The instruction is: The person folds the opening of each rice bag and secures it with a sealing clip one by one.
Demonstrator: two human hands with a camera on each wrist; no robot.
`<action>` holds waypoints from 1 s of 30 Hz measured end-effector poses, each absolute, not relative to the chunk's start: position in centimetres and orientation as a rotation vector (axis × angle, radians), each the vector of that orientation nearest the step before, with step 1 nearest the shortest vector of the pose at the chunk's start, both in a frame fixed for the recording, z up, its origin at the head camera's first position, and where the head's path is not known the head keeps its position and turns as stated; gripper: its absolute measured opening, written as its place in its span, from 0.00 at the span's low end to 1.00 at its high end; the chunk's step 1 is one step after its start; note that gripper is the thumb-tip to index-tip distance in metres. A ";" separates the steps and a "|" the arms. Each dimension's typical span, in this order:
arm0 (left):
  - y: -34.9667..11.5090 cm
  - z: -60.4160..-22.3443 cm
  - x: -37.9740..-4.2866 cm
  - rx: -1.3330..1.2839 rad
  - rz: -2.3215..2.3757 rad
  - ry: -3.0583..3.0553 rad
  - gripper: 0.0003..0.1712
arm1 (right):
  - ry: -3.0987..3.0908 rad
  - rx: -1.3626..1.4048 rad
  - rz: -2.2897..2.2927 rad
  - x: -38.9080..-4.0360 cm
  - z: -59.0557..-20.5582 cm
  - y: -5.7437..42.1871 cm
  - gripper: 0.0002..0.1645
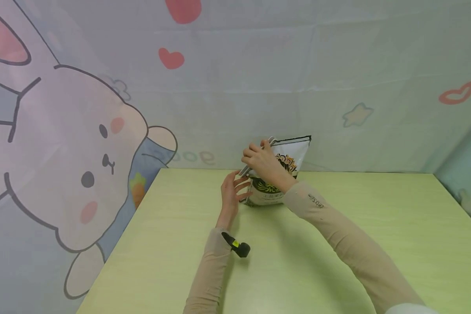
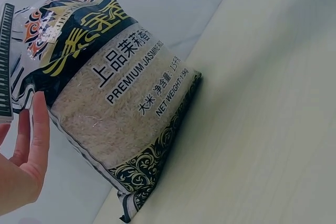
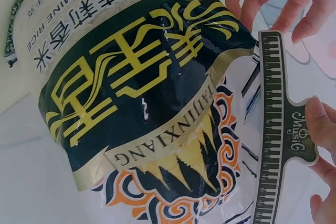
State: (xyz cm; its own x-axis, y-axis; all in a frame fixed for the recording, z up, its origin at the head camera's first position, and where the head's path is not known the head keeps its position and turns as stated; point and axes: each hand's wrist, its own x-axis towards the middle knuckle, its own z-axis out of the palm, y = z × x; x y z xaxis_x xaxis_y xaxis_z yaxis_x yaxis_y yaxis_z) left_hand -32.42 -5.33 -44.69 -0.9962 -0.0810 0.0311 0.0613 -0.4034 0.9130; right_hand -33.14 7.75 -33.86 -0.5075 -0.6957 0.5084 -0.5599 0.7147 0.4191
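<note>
A clear-fronted bag of jasmine rice (image 2: 126,93), with a dark band and gold lettering, stands on the table against the back wall. My right hand (image 1: 266,165) pinches the handle of a long clip (image 3: 271,129) printed with piano keys and the word Music. The clip lies along the bag's side edge, near the top. Close to the clip's lower end is my left hand (image 1: 230,194), its fingers (image 2: 39,129) extended up against the bag's edge. In the right wrist view the left hand's fingers are slightly bent beside the clip's end.
The pale green table (image 1: 141,261) runs back to a wall cloth (image 1: 235,109) printed with a rabbit, hearts and a star. A black strap-mounted device (image 1: 239,247) sits on the left wrist.
</note>
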 end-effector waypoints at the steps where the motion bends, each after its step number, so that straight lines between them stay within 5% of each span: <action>1: -5.4 -44.7 -32.4 0.018 -2.563 -1.668 0.23 | -2.242 0.952 -0.259 -33.1 -33.9 7.8 0.10; 16: -5.9 -44.9 -32.8 -0.023 -2.532 -1.712 0.15 | -2.268 1.010 0.004 -33.4 -34.1 8.8 0.22; 30: -6.6 -44.3 -32.7 -0.129 -2.425 -1.832 0.19 | -2.271 0.967 -0.021 -33.6 -34.0 10.0 0.33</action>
State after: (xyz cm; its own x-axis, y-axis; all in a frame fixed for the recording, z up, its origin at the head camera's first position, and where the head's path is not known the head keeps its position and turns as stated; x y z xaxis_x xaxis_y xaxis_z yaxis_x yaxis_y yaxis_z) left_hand -32.68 -6.57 -44.26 -0.9914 -0.0283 0.1274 0.1303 -0.2712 0.9537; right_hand -33.62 9.99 -34.05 -0.5087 -0.6473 0.5677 -0.6367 0.7266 0.2580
